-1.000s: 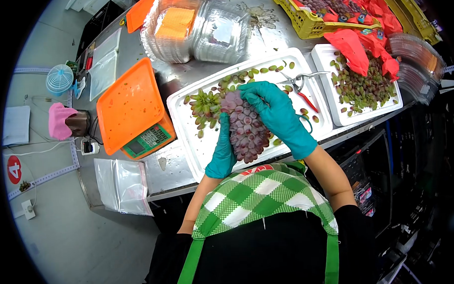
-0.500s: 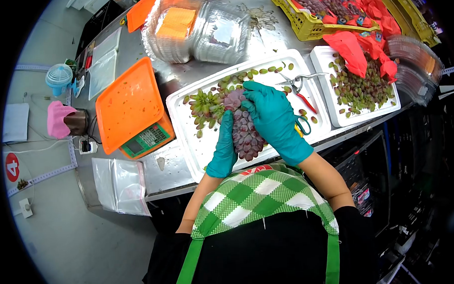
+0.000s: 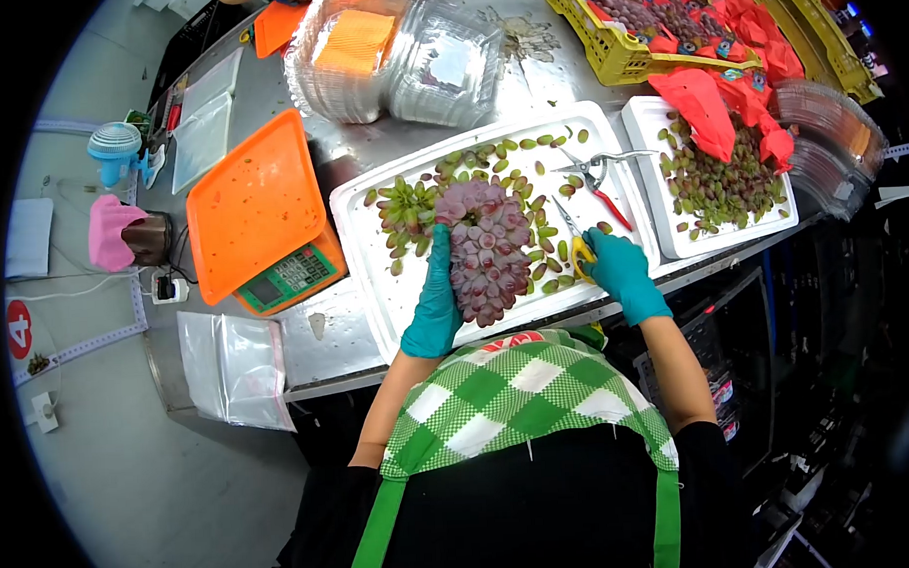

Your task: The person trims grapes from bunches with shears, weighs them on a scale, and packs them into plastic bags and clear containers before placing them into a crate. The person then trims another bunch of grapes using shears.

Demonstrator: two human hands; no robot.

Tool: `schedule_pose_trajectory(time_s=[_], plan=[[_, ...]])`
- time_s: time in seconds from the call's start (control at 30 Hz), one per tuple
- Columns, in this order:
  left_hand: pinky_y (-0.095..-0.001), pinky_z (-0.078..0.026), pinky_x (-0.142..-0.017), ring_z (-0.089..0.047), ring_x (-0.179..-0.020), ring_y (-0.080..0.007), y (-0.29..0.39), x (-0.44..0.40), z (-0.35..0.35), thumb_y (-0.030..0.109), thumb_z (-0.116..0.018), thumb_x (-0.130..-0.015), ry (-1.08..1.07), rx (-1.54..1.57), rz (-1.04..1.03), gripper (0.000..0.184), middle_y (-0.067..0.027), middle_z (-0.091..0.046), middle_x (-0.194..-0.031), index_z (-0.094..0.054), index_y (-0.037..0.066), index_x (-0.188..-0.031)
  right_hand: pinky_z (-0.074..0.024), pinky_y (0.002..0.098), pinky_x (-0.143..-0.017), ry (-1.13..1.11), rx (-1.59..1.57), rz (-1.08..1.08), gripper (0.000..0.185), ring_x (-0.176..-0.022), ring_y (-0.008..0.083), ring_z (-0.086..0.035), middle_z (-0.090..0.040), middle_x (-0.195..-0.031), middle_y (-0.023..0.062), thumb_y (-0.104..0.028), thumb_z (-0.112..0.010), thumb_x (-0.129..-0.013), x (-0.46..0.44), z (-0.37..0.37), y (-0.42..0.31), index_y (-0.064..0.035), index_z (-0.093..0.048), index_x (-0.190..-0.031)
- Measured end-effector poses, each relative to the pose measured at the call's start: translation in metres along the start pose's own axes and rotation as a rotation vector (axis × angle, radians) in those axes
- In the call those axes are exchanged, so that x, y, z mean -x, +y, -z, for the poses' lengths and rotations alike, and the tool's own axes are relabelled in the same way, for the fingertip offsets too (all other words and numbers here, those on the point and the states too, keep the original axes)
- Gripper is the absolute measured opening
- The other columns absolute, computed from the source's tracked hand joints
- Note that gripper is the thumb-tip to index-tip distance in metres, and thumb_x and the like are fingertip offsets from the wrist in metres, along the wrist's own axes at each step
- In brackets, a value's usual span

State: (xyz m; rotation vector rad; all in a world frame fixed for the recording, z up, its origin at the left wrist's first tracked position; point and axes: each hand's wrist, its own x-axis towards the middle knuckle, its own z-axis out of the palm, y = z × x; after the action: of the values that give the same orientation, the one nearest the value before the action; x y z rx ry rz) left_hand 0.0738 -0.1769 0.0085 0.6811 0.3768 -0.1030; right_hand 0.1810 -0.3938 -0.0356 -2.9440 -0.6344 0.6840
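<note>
My left hand [image 3: 436, 307], in a teal glove, is closed on the near left side of a bunch of purple grapes [image 3: 490, 258], which it holds over a white tray [image 3: 380, 297]. To its right, my right hand [image 3: 622, 275], gloved alike, grips the yellow handle of a pair of scissors [image 3: 580, 256], whose blades point away over the tray. Loose green-brown grapes [image 3: 548, 246] lie around the bunch. A greener bunch of grapes [image 3: 407, 206] sits on the tray's left. Red-handled pruning shears [image 3: 603, 187] rest at the tray's right end.
An orange scale [image 3: 257, 216] stands left of the tray. Clear plastic boxes [image 3: 442, 69] are stacked behind it. On the right are a second white tray [image 3: 685, 241] full of loose grapes and a yellow crate [image 3: 607, 63] holding grapes and red paper. Plastic bags [image 3: 232, 367] hang over the front edge.
My right hand has left the bunch, moved right and toward me, and taken hold of the scissors. My left hand still holds the grapes, now more fully in view.
</note>
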Motion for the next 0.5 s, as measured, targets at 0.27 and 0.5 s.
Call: schedule_pose_trajectory(time_s=[0.27,0.5], plan=[[-0.0372,-0.039,-0.093,-0.045,-0.111,-0.0231,-0.001,0.000,-0.003,0.056,-0.036,-0.082,0.000,-0.004,-0.004,0.068,-0.0116,-0.039,-0.127,-0.026,0.009,-0.130,-0.0476,0.0335,-0.065,0.186,-0.258,0.011,0.051,-0.075,0.0236,-0.060,-0.061,-0.089,0.0084,-0.024,-0.065,-0.070,0.004,-0.023,0.010,-0.0085,-0.046,-0.114],[-0.0354,-0.040,-0.092,-0.046,-0.110,-0.0218,-0.003,-0.005,0.016,0.049,-0.037,-0.086,0.028,-0.038,-0.028,0.059,-0.0114,-0.042,-0.124,-0.029,0.009,-0.129,-0.0472,0.0260,-0.064,0.253,-0.737,0.395,0.047,-0.076,0.0136,-0.060,-0.061,-0.088,0.0057,-0.009,-0.064,-0.071,0.049,0.106,-0.016,-0.0159,-0.050,-0.115]])
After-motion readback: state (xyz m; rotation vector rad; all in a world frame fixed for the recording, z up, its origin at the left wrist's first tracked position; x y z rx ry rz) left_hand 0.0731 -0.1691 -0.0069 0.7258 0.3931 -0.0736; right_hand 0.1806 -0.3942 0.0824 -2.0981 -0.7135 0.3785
